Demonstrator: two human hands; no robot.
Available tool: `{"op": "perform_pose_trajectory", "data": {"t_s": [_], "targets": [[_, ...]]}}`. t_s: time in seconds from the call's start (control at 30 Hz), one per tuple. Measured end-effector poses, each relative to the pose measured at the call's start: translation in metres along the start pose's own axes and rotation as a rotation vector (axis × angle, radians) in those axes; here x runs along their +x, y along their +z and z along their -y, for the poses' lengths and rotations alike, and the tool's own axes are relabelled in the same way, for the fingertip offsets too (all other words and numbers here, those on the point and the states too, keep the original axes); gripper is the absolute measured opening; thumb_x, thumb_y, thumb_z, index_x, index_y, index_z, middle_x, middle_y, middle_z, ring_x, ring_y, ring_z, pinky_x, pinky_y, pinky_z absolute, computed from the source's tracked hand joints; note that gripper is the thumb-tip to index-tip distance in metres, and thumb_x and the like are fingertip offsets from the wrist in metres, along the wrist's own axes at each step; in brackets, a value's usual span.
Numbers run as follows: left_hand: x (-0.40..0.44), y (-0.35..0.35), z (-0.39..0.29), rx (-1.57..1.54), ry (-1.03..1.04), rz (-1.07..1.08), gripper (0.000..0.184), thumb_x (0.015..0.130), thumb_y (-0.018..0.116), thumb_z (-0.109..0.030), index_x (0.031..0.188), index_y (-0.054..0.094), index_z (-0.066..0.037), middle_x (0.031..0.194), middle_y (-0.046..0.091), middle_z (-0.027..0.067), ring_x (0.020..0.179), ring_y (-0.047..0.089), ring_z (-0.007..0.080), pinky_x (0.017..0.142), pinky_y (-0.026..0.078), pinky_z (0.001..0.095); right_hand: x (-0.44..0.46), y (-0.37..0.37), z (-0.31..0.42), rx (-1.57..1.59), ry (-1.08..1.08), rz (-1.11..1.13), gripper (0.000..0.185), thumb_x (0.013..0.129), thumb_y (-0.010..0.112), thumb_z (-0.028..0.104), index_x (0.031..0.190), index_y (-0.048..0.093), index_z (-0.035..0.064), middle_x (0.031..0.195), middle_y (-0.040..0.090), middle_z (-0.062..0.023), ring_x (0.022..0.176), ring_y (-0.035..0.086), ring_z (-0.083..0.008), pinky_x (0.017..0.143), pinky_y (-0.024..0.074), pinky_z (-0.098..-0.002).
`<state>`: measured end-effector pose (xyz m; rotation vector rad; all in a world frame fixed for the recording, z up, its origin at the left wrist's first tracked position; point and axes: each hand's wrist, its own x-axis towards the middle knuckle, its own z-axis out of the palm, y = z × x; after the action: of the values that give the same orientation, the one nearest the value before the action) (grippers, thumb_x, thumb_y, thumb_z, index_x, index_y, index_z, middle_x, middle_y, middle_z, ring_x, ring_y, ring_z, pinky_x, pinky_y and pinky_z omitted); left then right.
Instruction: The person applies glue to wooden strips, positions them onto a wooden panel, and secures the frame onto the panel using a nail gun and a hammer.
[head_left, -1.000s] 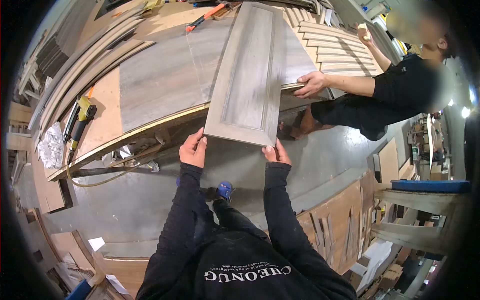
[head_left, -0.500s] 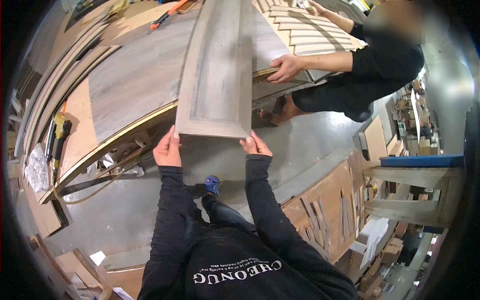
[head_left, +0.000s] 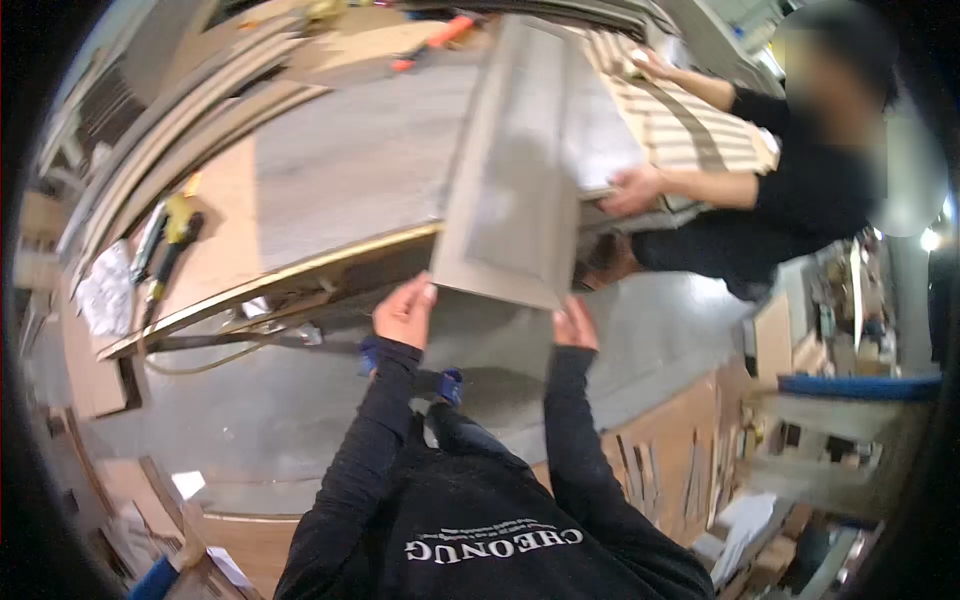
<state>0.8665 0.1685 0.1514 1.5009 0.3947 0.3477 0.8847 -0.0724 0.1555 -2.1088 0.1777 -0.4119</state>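
Note:
A long grey wood-grain panel [head_left: 515,170] with a raised frame reaches from over the workbench [head_left: 350,160] out past its front edge. My left hand [head_left: 404,312] pinches the panel's near left corner. At the near right corner, my right hand [head_left: 574,325] grips the panel's edge between thumb and fingers. The panel's far end lies over the bench. To the right of the panel, a co-worker's hand [head_left: 635,190] rests at the bench edge. The picture is slightly blurred.
Stacked strips [head_left: 180,130] line the bench's left side, near a yellow and black power tool [head_left: 175,240] and crumpled plastic [head_left: 106,290]. An orange tool [head_left: 435,42] lies at the back. A co-worker [head_left: 815,190] stands at the right, beside stacked light mouldings [head_left: 690,125].
The view swung one way and then back. Both my hands have kept hold of the panel's near corners. The co-worker's raised far hand is now lower, over the mouldings.

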Motion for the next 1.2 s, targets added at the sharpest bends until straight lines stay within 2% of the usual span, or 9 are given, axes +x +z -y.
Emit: {"op": "perform_pose_trajectory", "data": {"t_s": [0.1, 0.17, 0.2, 0.27, 0.37, 0.5, 0.8, 0.97, 1.2], "targets": [[0.009, -0.064, -0.049, 0.163, 0.074, -0.105, 0.022, 0.079, 0.061, -0.011, 0.099, 0.062, -0.002, 0.086, 0.064, 0.0087, 0.077, 0.059, 0.0124, 0.072, 0.046, 0.0263, 0.006, 0.006, 0.03, -0.088, -0.262, -0.004, 0.057, 0.067, 0.068, 0.014, 0.119, 0.048, 0.0056, 0.123, 0.044, -0.0172, 0.115, 0.039, -0.0302, 0.099, 0.0299, -0.0392], [0.044, -0.147, -0.058, 0.726, 0.487, -0.396, 0.017, 0.073, 0.064, -0.011, 0.089, 0.064, -0.007, 0.074, 0.062, 0.0064, 0.065, 0.059, 0.0169, 0.064, 0.048, 0.0269, 0.008, 0.017, 0.069, -0.191, -0.275, 0.184, 0.058, 0.067, 0.068, 0.014, 0.12, 0.047, 0.0062, 0.124, 0.041, -0.0165, 0.114, 0.04, -0.0304, 0.097, 0.0317, -0.0399], [0.056, -0.186, -0.078, 0.826, 0.319, -0.494, 0.022, 0.07, 0.063, -0.009, 0.092, 0.061, -0.008, 0.084, 0.062, 0.0087, 0.074, 0.059, 0.0211, 0.07, 0.048, 0.031, 0.008, 0.028, 0.084, -0.198, -0.324, 0.254, 0.057, 0.064, 0.071, 0.017, 0.116, 0.05, 0.0078, 0.124, 0.04, -0.0171, 0.114, 0.04, -0.0315, 0.096, 0.0328, -0.0407], [0.109, -0.295, -0.06, 1.148, 0.637, -0.437, 0.049, 0.066, 0.067, -0.016, 0.112, 0.052, -0.009, 0.109, 0.054, 0.0127, 0.097, 0.052, 0.0269, 0.082, 0.042, 0.0364, 0.012, 0.05, 0.103, -0.375, -0.418, 0.409, 0.058, 0.06, 0.075, 0.021, 0.113, 0.054, 0.0101, 0.124, 0.04, -0.0164, 0.115, 0.039, -0.0316, 0.096, 0.0335, -0.0408], [0.166, -0.385, -0.017, 1.63, 0.196, -0.412, 0.079, 0.063, 0.068, -0.018, 0.132, 0.029, -0.013, 0.105, 0.053, 0.0164, 0.093, 0.051, 0.0369, 0.079, 0.043, 0.0427, 0.021, 0.077, 0.12, -0.301, -0.481, 0.515, 0.058, 0.059, 0.075, 0.026, 0.111, 0.054, 0.0105, 0.122, 0.042, -0.0164, 0.112, 0.042, -0.0326, 0.093, 0.0361, -0.0394], [0.197, -0.396, -0.025, 1.272, -0.023, -0.109, 0.075, 0.059, 0.064, -0.007, 0.128, 0.033, -0.008, 0.109, 0.051, 0.0216, 0.097, 0.052, 0.0358, 0.081, 0.043, 0.0415, 0.027, 0.083, 0.125, -0.394, -0.5, 0.581, 0.054, 0.064, 0.073, 0.024, 0.113, 0.053, 0.0132, 0.12, 0.043, -0.0124, 0.109, 0.043, -0.0302, 0.092, 0.0372, -0.0378], [0.065, -0.293, -0.128, 0.595, 0.177, 0.48, 0.055, 0.065, 0.066, -0.006, 0.112, 0.041, 0.004, 0.107, 0.053, 0.0183, 0.097, 0.054, 0.0222, 0.084, 0.043, 0.0327, 0.035, 0.092, 0.114, -0.469, -0.543, 0.583, 0.055, 0.057, 0.076, 0.026, 0.108, 0.057, 0.0148, 0.112, 0.048, -0.0098, 0.096, 0.047, -0.0282, 0.081, 0.0422, -0.0389], [0.052, -0.187, -0.064, -0.058, -0.143, 0.376, 0.043, 0.06, 0.073, -0.008, 0.097, 0.054, 0.003, 0.091, 0.061, 0.0141, 0.085, 0.059, 0.017, 0.077, 0.046, 0.0286, 0.036, 0.096, 0.11, -0.484, -0.54, 0.553, 0.059, 0.054, 0.077, 0.031, 0.107, 0.058, 0.0164, 0.112, 0.048, -0.0098, 0.085, 0.049, -0.0252, 0.074, 0.0431, -0.0375], [0.098, -0.133, -0.035, 0.029, -0.291, 0.77, 0.036, 0.062, 0.072, -0.015, 0.093, 0.059, -0.002, 0.082, 0.064, 0.0068, 0.074, 0.062, 0.0142, 0.07, 0.049, 0.0256, 0.044, 0.103, 0.109, -0.519, -0.604, 0.567, 0.062, 0.047, 0.078, 0.034, 0.105, 0.06, 0.0185, 0.118, 0.048, -0.0091, 0.064, 0.048, -0.0195, 0.064, 0.0422, -0.0333]]}}
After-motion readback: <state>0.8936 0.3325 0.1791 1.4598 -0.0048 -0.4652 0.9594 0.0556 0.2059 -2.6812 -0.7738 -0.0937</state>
